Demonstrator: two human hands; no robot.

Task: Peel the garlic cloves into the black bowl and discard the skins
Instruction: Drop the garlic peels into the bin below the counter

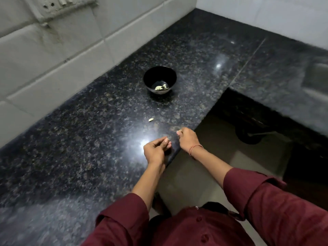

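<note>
At the near edge of the dark stone worktop (88, 139), both hands close together: left hand (155, 150) with fingers (166, 141) loosely curled toward the thumb, right hand (187, 139) with fingers (179, 132) bunched and tipped down at the stone; impossible to tell whether either pinches a clove or a scrap of skin. Just beyond them, touching neither, one small pale garlic clove (151, 119) loose on the stone; peeled or not, too small to tell. Probably light and firm, slick once bare, with thin papery skin; best pinched across the middle and stripped from one end. Well back toward the tiled wall (53, 55), black bowl (159, 75), upright, with only a few pale peeled garlic pieces (160, 87) in its bottom.
</note>
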